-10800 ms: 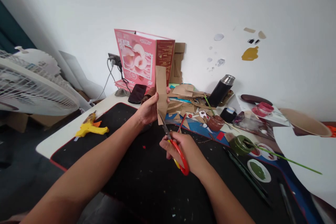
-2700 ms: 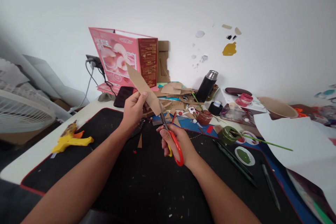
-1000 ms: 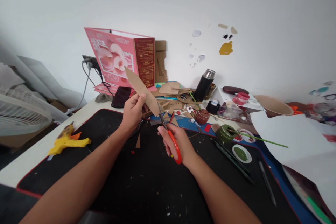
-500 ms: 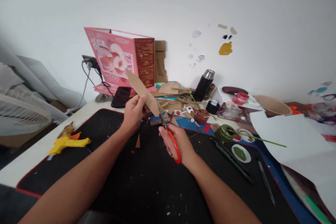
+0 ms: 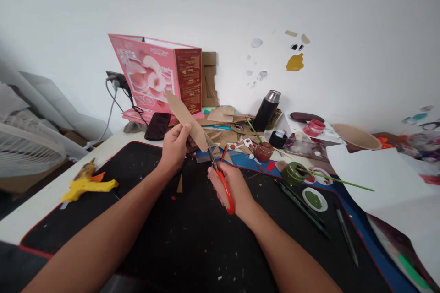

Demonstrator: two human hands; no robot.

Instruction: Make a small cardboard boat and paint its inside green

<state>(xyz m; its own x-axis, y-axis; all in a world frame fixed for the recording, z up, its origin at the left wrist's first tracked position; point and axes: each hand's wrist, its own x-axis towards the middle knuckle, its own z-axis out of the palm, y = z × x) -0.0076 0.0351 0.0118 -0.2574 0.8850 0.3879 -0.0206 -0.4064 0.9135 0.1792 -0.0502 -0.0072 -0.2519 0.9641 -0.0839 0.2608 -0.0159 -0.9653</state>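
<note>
The piece of cardboard (image 5: 187, 119) is in the air, above the far part of the black mat (image 5: 192, 242). It is a flat, brown, matt strip, tilted, with a sharp point at the end far from the right hand (image 5: 233, 187). The left hand (image 5: 175, 144) pinches its side edge between the thumb and the bent fingers. The right hand is closed around the handles of the scissors (image 5: 227, 191), which have smooth red plastic and grey metal blades; the blades meet the cardboard at its near end, but how deep they go I cannot tell.

Below the left hand, on the soft dark mat, lies a thin triangular offcut (image 5: 180, 184). Further to the left of this hand is a yellow glue gun (image 5: 89, 185) with an orange trigger, and just beyond the hand, a glossy black phone (image 5: 157, 126). Behind it stands a pink printed box (image 5: 151, 68).

Beyond the right hand there are rough cardboard scraps (image 5: 223, 121) in a loose heap, a leaning cylindrical flask (image 5: 266, 112), and a round brown jar (image 5: 264, 152). To the right of this hand are a rounded green jar (image 5: 293, 174) and a round white dish (image 5: 324, 202) with green paint.
</note>
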